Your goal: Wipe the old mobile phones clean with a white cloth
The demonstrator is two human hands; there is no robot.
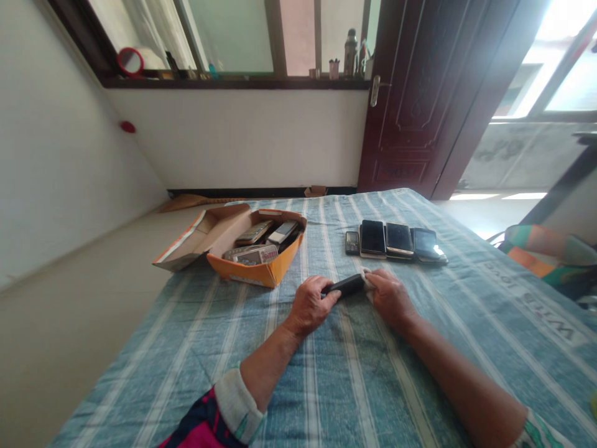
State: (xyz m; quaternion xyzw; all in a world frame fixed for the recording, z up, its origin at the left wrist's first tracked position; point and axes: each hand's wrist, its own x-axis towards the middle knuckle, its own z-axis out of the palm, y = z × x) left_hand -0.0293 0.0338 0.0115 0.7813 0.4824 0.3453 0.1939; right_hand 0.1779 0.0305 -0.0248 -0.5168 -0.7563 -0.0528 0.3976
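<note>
My left hand grips one end of a dark mobile phone, thumb on the near side. The phone is tilted edge-on just above the bedspread, so its screen cannot be made out. At its other end my right hand pinches a white cloth against the phone; most of the cloth is hidden by the fingers. Beyond my right hand lies a row of phones: a small keypad phone, a black-screened phone, one with a gold edge and a glossy one.
Left of my hands stands an open orange cardboard box holding several old phones, its lid folded out. A striped blue bedspread covers the surface. Behind are a window sill with small items and a dark red door.
</note>
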